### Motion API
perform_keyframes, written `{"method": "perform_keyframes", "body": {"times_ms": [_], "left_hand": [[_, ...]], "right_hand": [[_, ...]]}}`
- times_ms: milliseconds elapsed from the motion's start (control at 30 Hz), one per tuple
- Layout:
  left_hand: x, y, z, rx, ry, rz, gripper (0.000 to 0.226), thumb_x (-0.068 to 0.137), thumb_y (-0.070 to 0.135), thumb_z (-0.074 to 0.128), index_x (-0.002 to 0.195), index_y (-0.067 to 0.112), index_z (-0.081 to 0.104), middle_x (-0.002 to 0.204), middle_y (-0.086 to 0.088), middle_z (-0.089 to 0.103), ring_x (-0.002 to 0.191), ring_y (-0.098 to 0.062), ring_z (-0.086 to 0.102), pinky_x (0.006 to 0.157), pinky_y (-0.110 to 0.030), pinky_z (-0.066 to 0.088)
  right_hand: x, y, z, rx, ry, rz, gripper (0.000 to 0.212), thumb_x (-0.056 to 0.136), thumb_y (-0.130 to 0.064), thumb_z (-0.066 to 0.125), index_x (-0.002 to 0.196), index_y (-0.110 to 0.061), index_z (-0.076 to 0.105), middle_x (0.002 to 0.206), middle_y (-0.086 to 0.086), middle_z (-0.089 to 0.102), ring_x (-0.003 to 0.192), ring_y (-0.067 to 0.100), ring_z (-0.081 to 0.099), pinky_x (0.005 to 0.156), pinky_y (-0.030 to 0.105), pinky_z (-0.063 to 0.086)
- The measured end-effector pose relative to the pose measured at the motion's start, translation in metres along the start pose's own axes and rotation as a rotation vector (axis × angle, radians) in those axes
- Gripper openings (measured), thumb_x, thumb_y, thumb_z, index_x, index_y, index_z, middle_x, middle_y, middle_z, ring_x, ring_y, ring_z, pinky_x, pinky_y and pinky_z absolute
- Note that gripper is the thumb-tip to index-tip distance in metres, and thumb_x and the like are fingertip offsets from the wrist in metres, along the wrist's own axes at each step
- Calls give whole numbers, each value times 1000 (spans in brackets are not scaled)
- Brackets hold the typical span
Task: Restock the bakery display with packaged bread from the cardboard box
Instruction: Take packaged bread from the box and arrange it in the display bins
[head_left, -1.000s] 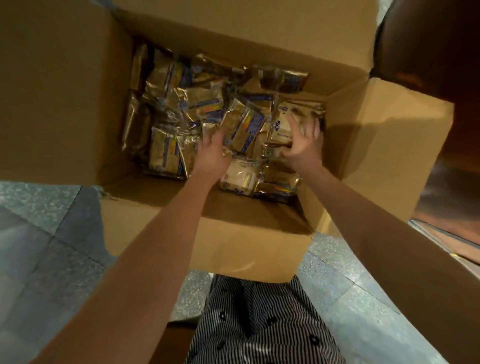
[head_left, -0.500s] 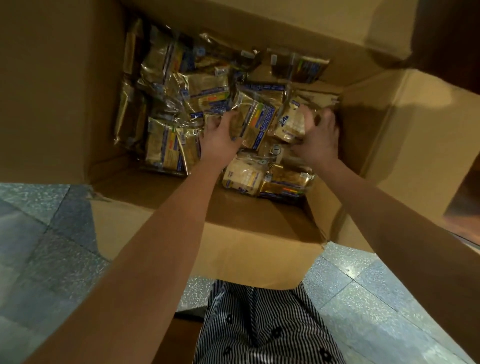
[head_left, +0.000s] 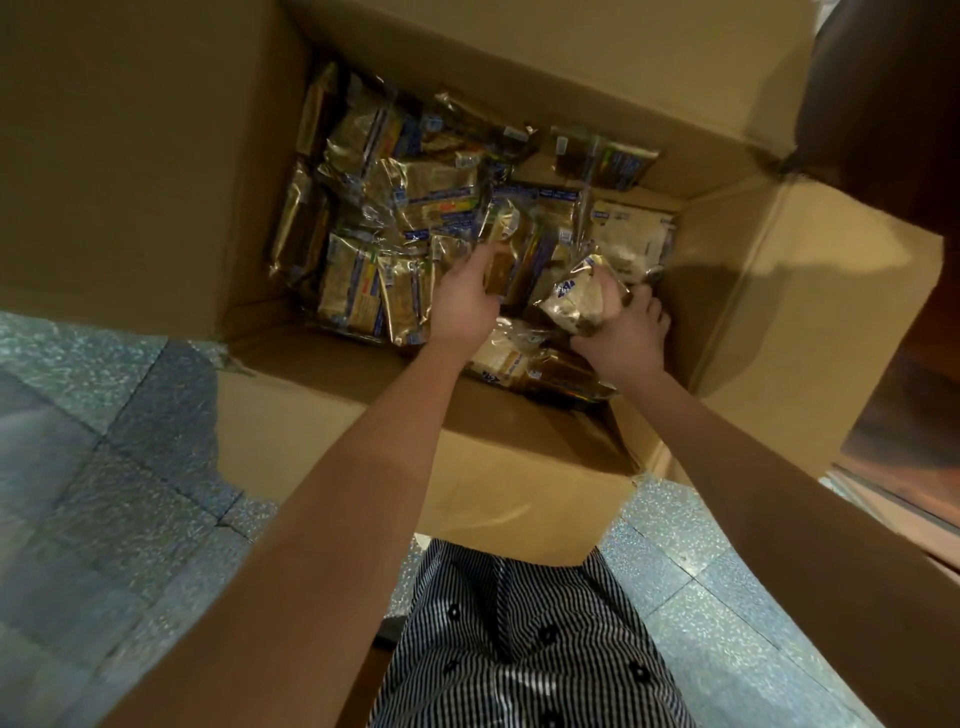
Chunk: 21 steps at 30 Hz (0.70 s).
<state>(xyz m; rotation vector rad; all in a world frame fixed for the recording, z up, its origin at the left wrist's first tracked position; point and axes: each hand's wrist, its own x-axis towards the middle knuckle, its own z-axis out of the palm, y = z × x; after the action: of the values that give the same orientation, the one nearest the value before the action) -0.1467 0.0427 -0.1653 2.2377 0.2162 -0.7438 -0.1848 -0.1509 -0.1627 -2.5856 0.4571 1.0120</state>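
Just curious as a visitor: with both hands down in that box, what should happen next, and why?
Probably lift both straight up: the left hand grips a brown packet, the right hand a blue-logo packet, both low inside the cardboard box.

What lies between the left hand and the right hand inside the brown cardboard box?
In the head view: the clear-wrapped bread pack that the right hand grips, over a pale bread pack; the left hand holds a darker pack.
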Motion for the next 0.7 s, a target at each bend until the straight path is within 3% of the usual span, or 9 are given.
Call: {"method": "perform_keyframes", "body": {"times_ms": [67,133,300,433,533,633,700], "left_hand": [[-17,3,-6,-50,72,-2,53,88,-2,61,133,26,52,131,-4,57,103,-17,63,88,-29,55],[-37,4,-16,-102,127,-23,41,92,4,60,128,23,55,124,-4,59,104,-15,59,92,-29,51],[-93,2,-51,-218,304,-100,16,98,15,57,111,24,58,103,4,61,85,-1,57,81,-22,50],[-143,0,-75,-361,440,-101,8,95,17,57,99,24,56,88,4,58,70,-8,52,65,-27,44],[-187,-2,-87,-373,515,-86,8,95,18,57,93,24,53,89,-3,55,71,-16,50,69,-35,45],[-230,-8,-95,-416,613,-100,16,97,13,54,108,25,57,97,-7,59,82,-20,58,76,-40,52],[-260,-12,-101,-499,715,-122,35,97,12,56,129,26,53,98,0,60,82,-6,61,73,-28,56]], "right_hand": [[-13,-2,-6,79,62,-31,90,79,-38,74,153,-30,23,132,20,34,124,41,37,112,47,26],[-29,-6,-16,145,76,-52,91,77,-37,77,152,-26,27,126,20,38,115,42,44,106,48,36],[-76,-16,-45,250,62,-48,93,79,-38,78,153,-34,20,140,14,33,128,37,38,112,48,30],[-113,-29,-59,282,58,-96,94,78,-41,78,152,-39,19,143,10,35,133,33,38,112,49,31],[-141,-50,-63,283,6,-200,97,78,-41,79,152,-42,17,151,8,30,140,31,32,113,52,31],[-168,-76,-64,288,-62,-320,95,80,-37,78,153,-40,18,159,6,20,147,32,18,116,55,23],[-185,-97,-64,279,-81,-375,94,80,-39,78,153,-41,17,161,7,17,149,33,15,117,59,21]]}}
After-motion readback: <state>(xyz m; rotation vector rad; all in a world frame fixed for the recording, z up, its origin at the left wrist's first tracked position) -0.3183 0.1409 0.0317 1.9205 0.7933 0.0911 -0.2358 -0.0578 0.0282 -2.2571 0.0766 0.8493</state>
